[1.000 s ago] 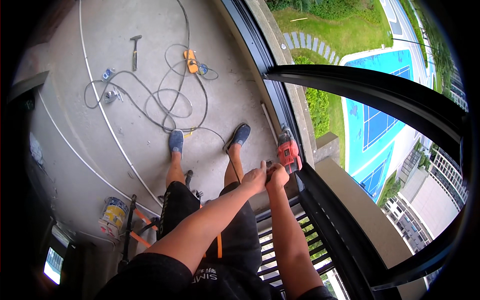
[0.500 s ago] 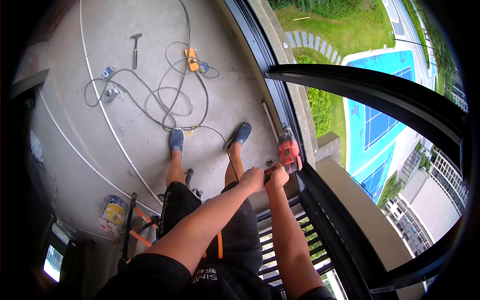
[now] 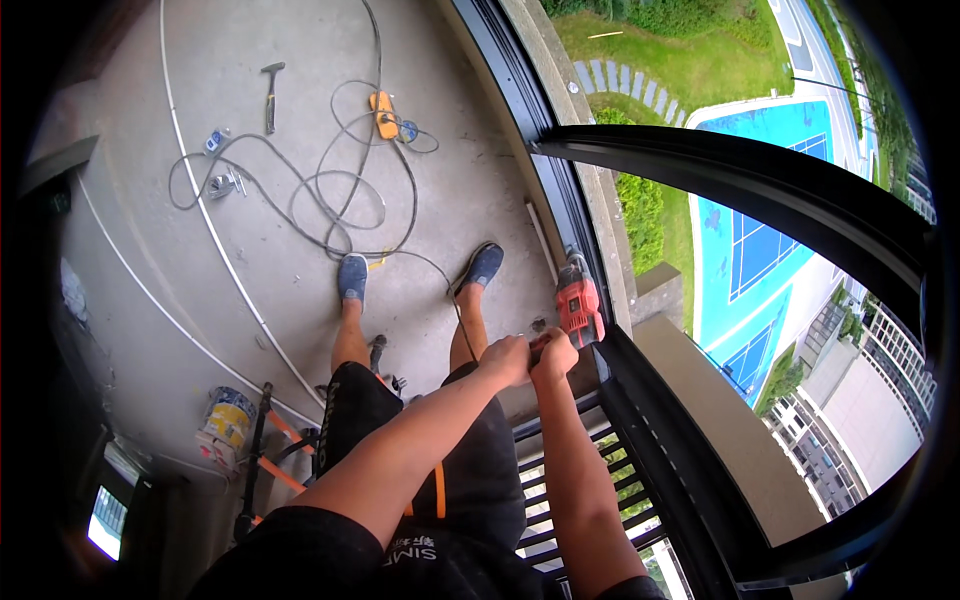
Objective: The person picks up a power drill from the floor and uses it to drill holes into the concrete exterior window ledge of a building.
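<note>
A red power drill (image 3: 578,305) lies along the black window track (image 3: 508,85) at the right edge of the floor, its silver front end pointing away from me. My right hand (image 3: 555,350) is closed round its dark rear handle. My left hand (image 3: 505,360) is closed beside it at the same end; its fingertips are hidden, so I cannot make out exactly what part they hold. A dark cord runs from near my hands across the floor between my feet.
Coiled cables (image 3: 350,200), an orange power strip (image 3: 385,115), a hammer (image 3: 270,100) and small items lie on the concrete floor (image 3: 250,60). A bucket (image 3: 225,430) and black-and-orange straps (image 3: 280,475) are at lower left, a railing (image 3: 545,500) below. Outside the open window are lawn and courts.
My left hand has dropped slightly since a second ago, its fingers now lower beside my right hand. The view has shifted very slightly; the drill stays in place.
</note>
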`<state>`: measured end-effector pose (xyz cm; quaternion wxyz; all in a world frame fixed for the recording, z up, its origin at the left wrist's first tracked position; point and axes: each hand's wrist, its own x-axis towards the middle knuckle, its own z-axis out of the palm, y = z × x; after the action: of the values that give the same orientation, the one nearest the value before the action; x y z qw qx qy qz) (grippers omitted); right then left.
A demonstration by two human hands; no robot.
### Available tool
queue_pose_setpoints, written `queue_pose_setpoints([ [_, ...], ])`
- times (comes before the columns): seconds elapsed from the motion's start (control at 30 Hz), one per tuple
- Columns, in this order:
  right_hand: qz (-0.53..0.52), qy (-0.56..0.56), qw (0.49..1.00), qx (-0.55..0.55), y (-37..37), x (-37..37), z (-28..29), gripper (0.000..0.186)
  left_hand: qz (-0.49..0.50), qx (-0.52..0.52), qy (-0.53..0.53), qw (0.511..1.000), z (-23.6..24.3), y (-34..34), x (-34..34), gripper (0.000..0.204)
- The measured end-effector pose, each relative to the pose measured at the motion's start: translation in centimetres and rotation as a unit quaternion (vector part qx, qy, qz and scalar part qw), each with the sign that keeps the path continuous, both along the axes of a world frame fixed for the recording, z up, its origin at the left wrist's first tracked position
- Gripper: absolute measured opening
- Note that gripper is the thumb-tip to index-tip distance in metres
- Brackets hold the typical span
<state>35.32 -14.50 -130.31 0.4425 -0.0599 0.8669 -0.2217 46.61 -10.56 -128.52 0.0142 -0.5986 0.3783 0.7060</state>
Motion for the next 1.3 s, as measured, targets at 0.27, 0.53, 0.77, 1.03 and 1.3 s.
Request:
queue_pose_setpoints([
  [0.27, -0.016, -0.001, 1.000, 0.005, -0.4, 0.5, 0.3, 0.020, -0.009, -0.003, 0.008, 1.000, -0.7, 0.0, 0.0, 0.035],
  [0.53, -0.018, -0.004, 1.000, 0.004, -0.1, 0.6, 0.1, 0.021, -0.031, -0.007, 0.004, 0.999, -1.9, 0.5, -0.5, 0.040],
  [0.77, -0.029, -0.015, 0.999, -0.012, 0.5, -0.3, -0.9, 0.020, -0.003, -0.018, -0.007, 1.000, -1.3, 0.7, -0.5, 0.036],
  [1.03, -0.022, -0.010, 1.000, -0.003, 0.3, 0.0, -0.6, 0.019, 0.004, -0.009, 0.003, 1.000, -1.2, 0.5, -0.2, 0.037],
  [1.3, -0.028, -0.003, 1.000, 0.003, 0.1, -0.4, -0.8, 0.016, 0.000, -0.015, 0.006, 1.000, -1.8, 0.8, -1.2, 0.036],
])
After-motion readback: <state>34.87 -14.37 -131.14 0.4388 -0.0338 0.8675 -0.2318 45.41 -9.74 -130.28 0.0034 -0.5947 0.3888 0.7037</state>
